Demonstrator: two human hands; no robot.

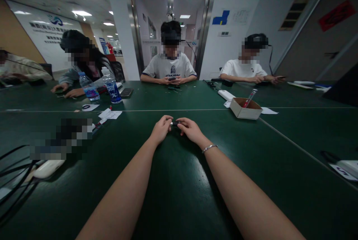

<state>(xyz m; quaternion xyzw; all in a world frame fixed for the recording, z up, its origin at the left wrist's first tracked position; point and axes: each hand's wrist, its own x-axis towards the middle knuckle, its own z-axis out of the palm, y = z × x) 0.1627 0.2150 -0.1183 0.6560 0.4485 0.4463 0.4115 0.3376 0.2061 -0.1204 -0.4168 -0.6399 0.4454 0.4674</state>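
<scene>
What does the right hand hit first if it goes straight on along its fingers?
Likely the left hand: the right hand points toward it, with only the small dark object they both hold in between. Exact depth is hard to judge from this one view.

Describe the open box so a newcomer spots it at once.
On the large dark green table, find the right hand holding the small black-and-silver object. Beyond it, to the right, sits the open, pale-sided cardboard box. Unlike the flat white paper beside it, the box has raised walls and a red-marked clear tube leaning out.
</scene>
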